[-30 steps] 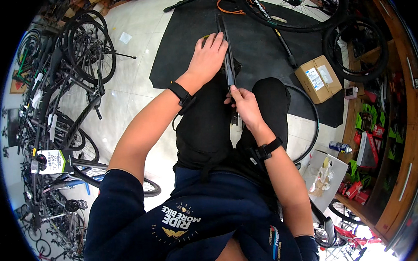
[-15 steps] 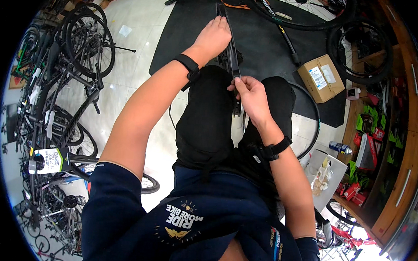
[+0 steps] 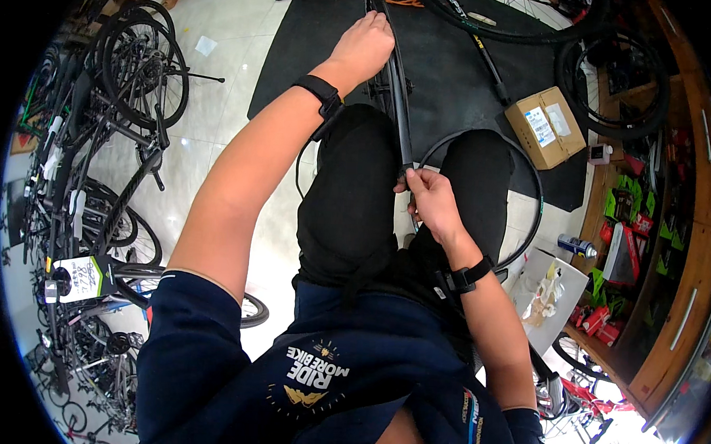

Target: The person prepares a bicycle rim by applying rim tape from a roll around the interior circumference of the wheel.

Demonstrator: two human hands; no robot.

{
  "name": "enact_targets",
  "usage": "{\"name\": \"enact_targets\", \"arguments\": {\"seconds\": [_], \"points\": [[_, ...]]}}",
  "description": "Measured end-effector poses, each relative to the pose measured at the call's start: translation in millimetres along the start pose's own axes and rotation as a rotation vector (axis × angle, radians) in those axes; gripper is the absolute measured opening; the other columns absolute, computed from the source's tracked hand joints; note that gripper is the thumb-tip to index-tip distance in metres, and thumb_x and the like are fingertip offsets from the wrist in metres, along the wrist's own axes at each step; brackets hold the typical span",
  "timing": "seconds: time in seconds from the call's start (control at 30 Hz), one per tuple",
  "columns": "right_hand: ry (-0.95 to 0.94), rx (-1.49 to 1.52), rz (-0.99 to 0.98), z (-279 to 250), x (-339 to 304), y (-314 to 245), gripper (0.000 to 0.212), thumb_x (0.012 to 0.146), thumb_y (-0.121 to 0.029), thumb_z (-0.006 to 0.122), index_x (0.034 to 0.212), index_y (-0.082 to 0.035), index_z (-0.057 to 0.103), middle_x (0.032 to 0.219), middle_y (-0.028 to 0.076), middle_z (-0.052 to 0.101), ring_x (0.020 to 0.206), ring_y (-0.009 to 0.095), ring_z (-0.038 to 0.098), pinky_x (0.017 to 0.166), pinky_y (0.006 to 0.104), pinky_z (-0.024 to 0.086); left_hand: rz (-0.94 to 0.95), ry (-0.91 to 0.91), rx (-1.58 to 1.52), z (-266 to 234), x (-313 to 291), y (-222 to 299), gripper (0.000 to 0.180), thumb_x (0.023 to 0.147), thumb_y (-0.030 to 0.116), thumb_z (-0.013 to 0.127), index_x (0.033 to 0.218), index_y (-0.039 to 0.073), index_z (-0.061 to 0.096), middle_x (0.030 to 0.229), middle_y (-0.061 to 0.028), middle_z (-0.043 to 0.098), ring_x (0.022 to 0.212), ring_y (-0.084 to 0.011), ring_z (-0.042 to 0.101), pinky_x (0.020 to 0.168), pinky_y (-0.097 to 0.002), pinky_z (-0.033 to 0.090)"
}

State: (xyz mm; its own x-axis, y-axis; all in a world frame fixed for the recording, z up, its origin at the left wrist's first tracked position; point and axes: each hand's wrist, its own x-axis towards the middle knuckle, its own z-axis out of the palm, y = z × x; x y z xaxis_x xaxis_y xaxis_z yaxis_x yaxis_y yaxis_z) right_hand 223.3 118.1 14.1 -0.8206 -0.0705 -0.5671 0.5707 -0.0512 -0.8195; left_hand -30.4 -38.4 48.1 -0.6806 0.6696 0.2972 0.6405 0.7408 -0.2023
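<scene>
Standing edge-on between hands [image 3: 365, 45] [image 3: 434, 202]: black wheel [image 3: 398, 105], left far, right near.

The hands [image 3: 365, 48] [image 3: 433, 200] hide parts of the black wheel [image 3: 399, 113], and the upper edge cuts off the large tyre [image 3: 526, 38].

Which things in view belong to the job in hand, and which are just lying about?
In use:
- black wheel, seen edge-on, touched by left hand and right hand

Apparently lying about:
- cardboard box
- spray can
- white paper

Bike shop: bicycles [image 3: 124, 200], price tag [image 3: 82, 279]
</scene>
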Motion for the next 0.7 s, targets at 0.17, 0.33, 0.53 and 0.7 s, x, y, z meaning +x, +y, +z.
{"name": "enact_targets", "arguments": {"seconds": [0.17,0.33,0.53,0.7], "points": [[-0.008,-0.034,0.025,3,9,0,0.033,0.108,-0.027,0.050,0.096,-0.001,0.067,0.085,0.003,0.069,0.053,0.007,0.048,0.045,0.0229,0.040,-0.017,0.028,0.024,5,-3,-4,0.038,0.081,-0.004,0.065,0.117,-0.013,0.063,0.129,-0.0257,0.061,0.127,-0.0362,0.055,0.110,-0.0380,0.046],[0.044,-0.025,0.020,7,16,1,0.033,0.108,-0.027,0.052,0.096,0.000,0.067,0.084,0.004,0.069,0.053,0.007,0.046,0.046,0.0231,0.039,-0.029,0.026,0.014,7,-5,-6,0.040,0.080,-0.003,0.066,0.119,-0.012,0.063,0.130,-0.0248,0.061,0.128,-0.0356,0.055,0.111,-0.0377,0.046],[0.100,-0.066,-0.048,11,28,10,0.034,0.107,-0.026,0.053,0.091,0.001,0.067,0.078,0.005,0.067,0.051,0.007,0.044,0.046,0.0245,0.038,-0.033,0.046,0.001,12,-4,-10,0.041,0.081,-0.003,0.065,0.121,-0.012,0.062,0.130,-0.0241,0.061,0.129,-0.0354,0.055,0.112,-0.0376,0.045],[0.138,-0.109,-0.056,16,34,1,0.036,0.106,-0.025,0.054,0.087,0.002,0.067,0.074,0.005,0.066,0.056,0.009,0.048,0.054,0.0271,0.041,-0.054,0.039,0.021,14,-1,-12,0.043,0.083,-0.001,0.065,0.124,-0.012,0.059,0.134,-0.0251,0.059,0.129,-0.0361,0.055,0.113,-0.0395,0.044]]}}
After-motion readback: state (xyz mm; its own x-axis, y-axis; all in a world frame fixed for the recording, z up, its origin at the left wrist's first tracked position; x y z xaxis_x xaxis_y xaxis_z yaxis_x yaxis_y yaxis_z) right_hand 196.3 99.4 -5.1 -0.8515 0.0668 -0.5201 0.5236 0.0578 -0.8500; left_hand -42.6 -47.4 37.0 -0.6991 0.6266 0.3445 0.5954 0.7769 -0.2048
